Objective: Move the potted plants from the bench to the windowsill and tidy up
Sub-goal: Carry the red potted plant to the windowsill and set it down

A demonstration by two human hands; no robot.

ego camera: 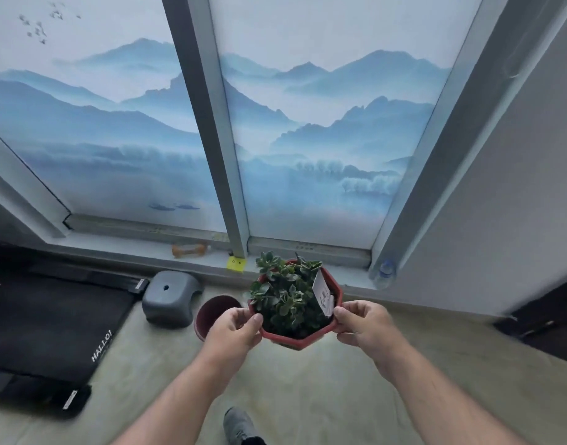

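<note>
Now both hands (234,329) (362,322) pinch pot (303,337) rim; tag (324,295) illegible; mat (51,332) reads "HALLO!"

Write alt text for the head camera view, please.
Two hands, left hand and right hand, hold a red potted plant by its rim above the floor, before a windowsill and mountain-print blinds.

Both bare forearms reach toward 12 o'clock. Left hand (234,329) at 9 o'clock and right hand (362,326) at 3 o'clock pinch the pot rim (308,337), thumbs on top, fingers curled beneath.
</note>
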